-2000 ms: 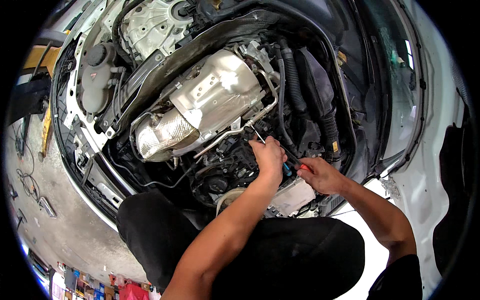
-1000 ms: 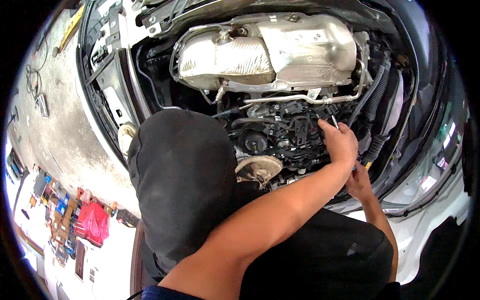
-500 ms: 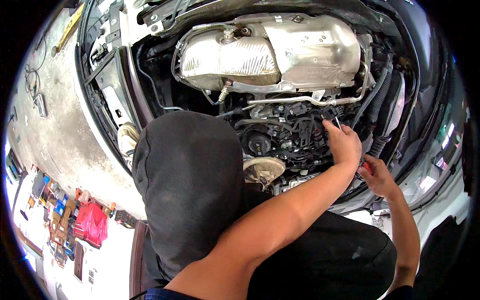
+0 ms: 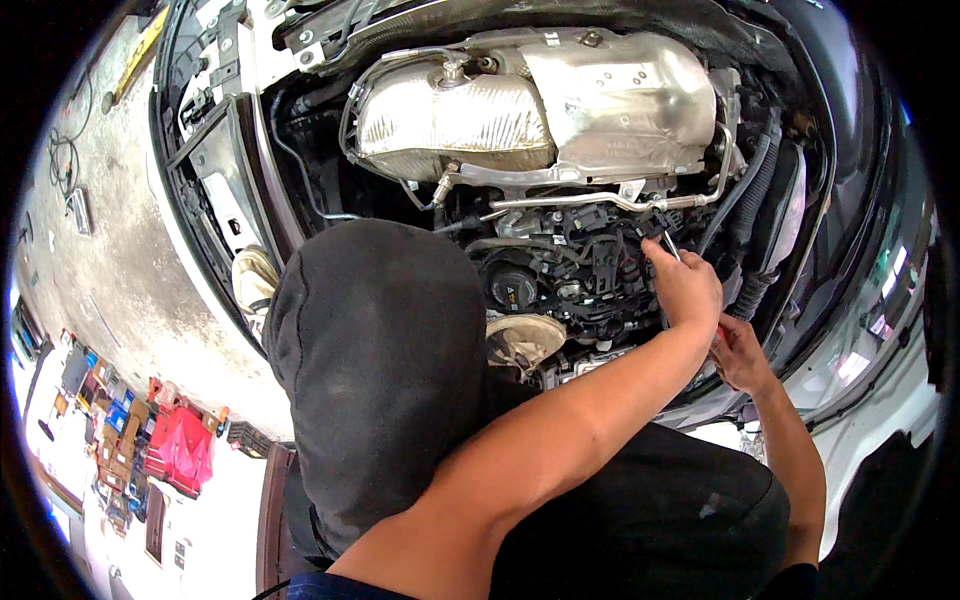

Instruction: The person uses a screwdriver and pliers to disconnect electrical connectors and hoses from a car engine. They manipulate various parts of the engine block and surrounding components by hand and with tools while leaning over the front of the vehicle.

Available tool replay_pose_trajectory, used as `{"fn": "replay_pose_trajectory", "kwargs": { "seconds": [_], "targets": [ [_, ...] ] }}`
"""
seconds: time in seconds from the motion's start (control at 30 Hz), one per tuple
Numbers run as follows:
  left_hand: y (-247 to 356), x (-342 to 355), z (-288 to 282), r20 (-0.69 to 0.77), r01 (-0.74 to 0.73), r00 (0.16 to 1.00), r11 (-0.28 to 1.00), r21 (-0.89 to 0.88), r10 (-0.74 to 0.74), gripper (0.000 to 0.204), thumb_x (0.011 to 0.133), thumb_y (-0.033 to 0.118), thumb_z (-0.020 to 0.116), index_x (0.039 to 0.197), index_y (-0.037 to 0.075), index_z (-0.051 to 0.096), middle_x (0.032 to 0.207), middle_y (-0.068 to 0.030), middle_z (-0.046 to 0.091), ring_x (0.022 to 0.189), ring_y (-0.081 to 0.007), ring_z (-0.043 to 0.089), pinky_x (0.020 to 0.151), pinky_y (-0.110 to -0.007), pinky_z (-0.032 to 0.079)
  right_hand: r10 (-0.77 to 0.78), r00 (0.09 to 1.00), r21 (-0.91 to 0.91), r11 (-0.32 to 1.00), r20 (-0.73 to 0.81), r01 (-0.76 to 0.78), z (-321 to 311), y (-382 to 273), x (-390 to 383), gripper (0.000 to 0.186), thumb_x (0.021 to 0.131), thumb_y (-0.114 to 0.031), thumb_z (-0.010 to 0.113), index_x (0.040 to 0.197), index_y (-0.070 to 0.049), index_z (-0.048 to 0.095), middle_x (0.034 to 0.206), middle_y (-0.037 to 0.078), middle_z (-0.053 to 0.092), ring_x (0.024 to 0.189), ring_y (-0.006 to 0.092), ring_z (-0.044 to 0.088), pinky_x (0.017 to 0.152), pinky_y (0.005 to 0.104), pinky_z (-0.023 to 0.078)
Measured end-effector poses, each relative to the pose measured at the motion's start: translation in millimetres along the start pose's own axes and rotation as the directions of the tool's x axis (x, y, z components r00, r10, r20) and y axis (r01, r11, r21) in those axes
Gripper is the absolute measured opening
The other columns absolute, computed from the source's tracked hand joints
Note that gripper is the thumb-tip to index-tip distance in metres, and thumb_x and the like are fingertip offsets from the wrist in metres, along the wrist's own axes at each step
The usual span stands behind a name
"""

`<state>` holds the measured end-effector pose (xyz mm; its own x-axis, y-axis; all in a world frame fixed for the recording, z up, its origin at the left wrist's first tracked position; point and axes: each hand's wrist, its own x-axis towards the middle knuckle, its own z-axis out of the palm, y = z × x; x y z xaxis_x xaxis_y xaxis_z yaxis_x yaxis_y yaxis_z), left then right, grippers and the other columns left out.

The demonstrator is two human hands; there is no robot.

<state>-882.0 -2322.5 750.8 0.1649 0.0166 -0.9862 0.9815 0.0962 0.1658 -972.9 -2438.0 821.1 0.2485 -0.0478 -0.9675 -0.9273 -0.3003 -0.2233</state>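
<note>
My left hand [image 4: 688,295] is closed around a thin metal tool shaft [image 4: 673,244] among the black hoses and connectors [image 4: 600,260] of the engine. My right hand [image 4: 742,358] grips a red-handled tool [image 4: 719,338] just below and to the right of it, partly behind my left wrist. Above my hands a thin metal pipe [image 4: 570,201] runs under a large silver heat shield [image 4: 620,100]. A black oil cap [image 4: 513,292] sits left of my left hand. The tip of the tool is too small to make out.
My black-clad knee [image 4: 370,360] fills the lower middle, with beige shoes [image 4: 520,340] in the engine bay. Corrugated hoses [image 4: 752,220] run along the right. At left are the car's front edge [image 4: 200,240], a concrete floor [image 4: 110,250] with cables, and red bags [image 4: 185,445] among boxes.
Since two seconds ago the view has shifted and my black-clad knee has risen into the middle. In the last half second my right hand has moved slightly left and down.
</note>
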Motion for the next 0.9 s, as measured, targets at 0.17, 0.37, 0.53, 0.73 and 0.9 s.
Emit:
{"fn": "replay_pose_trajectory", "kwargs": {
  "seconds": [0.17,0.37,0.53,0.73,0.9],
  "targets": [
    [12.8,-13.5,-5.7,-0.039,-0.033,0.999,0.997,0.076,0.036,0.051,0.092,0.014,0.043,0.136,-0.003,0.023,0.091,-0.0332,0.061,0.087,-0.048,0.061,0.078,-0.052,0.046,0.022,0.999,0.015,1.0,-0.024,-0.022,-1.5,12.0,2.5,0.029,0.097,-0.011,0.05,0.123,0.001,0.052,0.062,-0.003,0.045,0.049,0.0063,0.039,0.044,0.0228,0.034],
    [7.8,-9.8,-3.4,0.003,-0.002,1.0,1.0,0.024,0.002,0.047,0.093,0.014,0.043,0.133,-0.003,0.027,0.091,-0.0318,0.062,0.087,-0.0481,0.06,0.078,-0.051,0.046,-0.042,0.998,-0.061,0.997,-0.051,0.039,3.9,11.2,-0.6,0.026,0.098,-0.012,0.048,0.119,0.002,0.053,0.062,-0.002,0.047,0.048,0.007,0.04,0.043,0.024,0.035],
    [-1.9,-5.2,-5.0,-0.094,-0.108,0.989,0.992,0.069,0.114,0.044,0.093,0.015,0.043,0.13,-0.005,0.029,0.094,-0.0312,0.062,0.089,-0.0474,0.06,0.078,-0.052,0.046,0.175,0.982,-0.064,0.982,-0.064,-0.179,28.6,-78.0,-28.9,0.024,0.099,-0.019,0.047,0.108,0.002,0.054,0.06,-0.001,0.047,0.05,0.0076,0.041,0.046,0.0248,0.035],
    [17.8,-18.6,-11.2,-0.015,-0.01,1.0,0.986,0.164,0.012,0.043,0.093,0.016,0.042,0.129,-0.006,0.031,0.1,-0.0325,0.061,0.096,-0.0472,0.059,0.082,-0.053,0.045,0.015,0.996,-0.291,0.956,-0.092,-0.041,12.3,-59.8,-29.8,0.028,0.097,-0.025,0.052,0.099,0.003,0.055,0.062,0.005,0.05,0.058,0.0148,0.046,0.054,0.0308,0.039],
    [4.0,-11.4,-10.0,-0.086,-0.17,0.98,0.982,0.087,0.177,0.043,0.093,0.015,0.042,0.13,-0.005,0.034,0.101,-0.0342,0.06,0.094,-0.049,0.059,0.083,-0.051,0.045,-0.108,0.935,-0.277,0.961,-0.337,0.011,46.8,-17.5,-51.1,0.028,0.096,-0.025,0.054,0.102,0.002,0.056,0.065,0.006,0.051,0.057,0.0157,0.047,0.054,0.0309,0.039]
  ]
}}
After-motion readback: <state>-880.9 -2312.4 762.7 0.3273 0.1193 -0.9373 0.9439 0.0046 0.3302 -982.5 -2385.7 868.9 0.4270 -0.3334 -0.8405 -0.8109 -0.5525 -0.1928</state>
